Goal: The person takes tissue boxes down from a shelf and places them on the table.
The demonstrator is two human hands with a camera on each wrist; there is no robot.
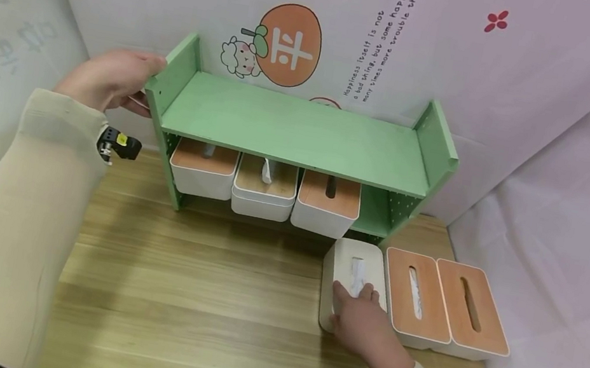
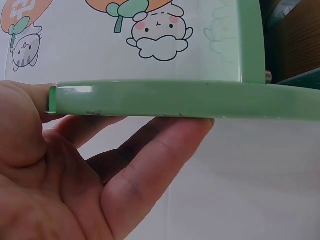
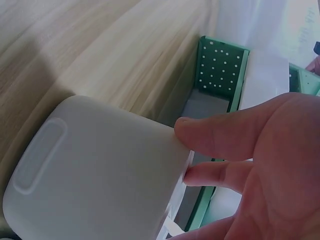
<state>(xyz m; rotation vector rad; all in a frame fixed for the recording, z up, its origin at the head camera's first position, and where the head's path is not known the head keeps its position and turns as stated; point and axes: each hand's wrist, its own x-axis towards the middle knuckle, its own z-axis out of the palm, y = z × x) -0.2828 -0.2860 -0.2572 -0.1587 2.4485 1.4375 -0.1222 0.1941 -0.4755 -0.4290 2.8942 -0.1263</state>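
Observation:
A green two-tier shelf (image 1: 291, 132) stands against the back wall. My left hand (image 1: 115, 75) grips the upper edge of its left side panel (image 2: 150, 99), with the thumb and fingers on opposite faces. At the shelf's front right sits a plain white tissue box (image 1: 338, 258) with a tissue showing in its slot. My right hand (image 1: 367, 330) rests on this box from the front. Its thumb (image 3: 215, 135) touches the box's edge, and the other fingers reach over the top close to the slot. In the right wrist view, the side of the box (image 3: 110, 165) faces the camera.
On the lower tier stand three tissue boxes: two with orange-brown lids (image 1: 205, 160) (image 1: 330, 196), one with a wooden lid (image 1: 265, 182). Two more wooden-lidded boxes (image 1: 416, 296) (image 1: 472, 308) stand on the wooden table (image 1: 180, 320) at the right. White printed sheets (image 1: 546, 204) surround the table.

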